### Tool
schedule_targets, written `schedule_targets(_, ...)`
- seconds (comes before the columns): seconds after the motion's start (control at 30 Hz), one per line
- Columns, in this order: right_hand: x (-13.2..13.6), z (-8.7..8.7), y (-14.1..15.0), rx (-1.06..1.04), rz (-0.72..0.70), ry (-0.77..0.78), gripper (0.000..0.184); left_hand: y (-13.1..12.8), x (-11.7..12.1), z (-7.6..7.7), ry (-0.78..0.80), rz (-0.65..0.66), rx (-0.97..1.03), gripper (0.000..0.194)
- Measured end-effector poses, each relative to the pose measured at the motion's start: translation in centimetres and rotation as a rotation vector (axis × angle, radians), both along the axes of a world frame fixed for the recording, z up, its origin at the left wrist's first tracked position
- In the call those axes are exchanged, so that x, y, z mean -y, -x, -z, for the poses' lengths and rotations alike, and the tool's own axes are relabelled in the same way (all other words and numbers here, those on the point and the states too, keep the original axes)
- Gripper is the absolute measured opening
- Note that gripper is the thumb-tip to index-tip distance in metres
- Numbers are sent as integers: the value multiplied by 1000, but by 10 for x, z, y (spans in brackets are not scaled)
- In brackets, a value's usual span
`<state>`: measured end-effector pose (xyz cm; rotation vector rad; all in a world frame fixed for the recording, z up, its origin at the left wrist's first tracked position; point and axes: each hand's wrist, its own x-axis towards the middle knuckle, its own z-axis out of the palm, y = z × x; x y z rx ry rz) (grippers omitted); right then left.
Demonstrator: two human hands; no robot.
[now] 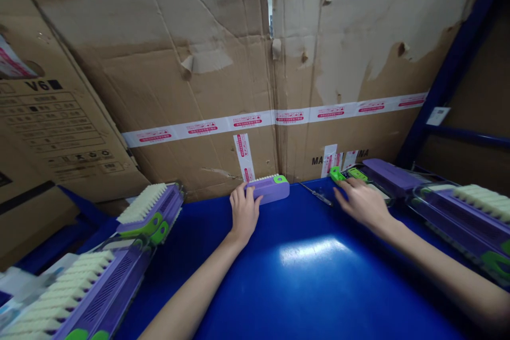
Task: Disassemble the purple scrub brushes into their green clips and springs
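Cardboard walled in a blue table where two hands worked apart

Through the head camera I saw cardboard [199,90] standing behind the blue table [247,276]. Near the back edge lay a purple brush [274,190], bristles facing the cardboard; my left hand [244,215] held its left end, thumb on the near side. I judged that a steady, light grip there suited the smooth casing, with fingertips clear of the bristles. My right hand [364,203] reached over small green pieces [337,173], where a fingertip touch at the edges seemed safer than a whole-hand grab. A thin tool [319,195] lay between the hands, so I wanted both wrists kept off it.

Its own fingers hid much of what the right hand touched; they were bent and partly spread, and I could not tell whether they pinched anything. Packaged brushes [478,207] at the right were cut off by the frame, and their clear covers were hard to make out.
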<state>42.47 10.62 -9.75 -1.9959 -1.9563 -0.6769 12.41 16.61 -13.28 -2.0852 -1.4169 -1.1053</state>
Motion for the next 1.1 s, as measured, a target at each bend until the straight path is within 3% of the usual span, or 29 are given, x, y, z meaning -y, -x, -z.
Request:
schedule_targets(0.3,-28,0,71,-225,-289,31,49,2,3,-2,10,108,44,16)
schedule_targets(0.47,-47,10,82,-594,-323,56,59,2,5,-3,-11,203,16,13)
schedule_targets(0.63,-52,25,80,-869,-401,115,51,1,7,-4,-46,255,-53,13)
schedule_targets(0.83,-46,30,77,-915,-442,85,49,-1,9,-6,-50,224,-85,23)
schedule_targets(1.1,-42,36,79,-757,-570,58,56,-2,7,-4,27,162,-94,59)
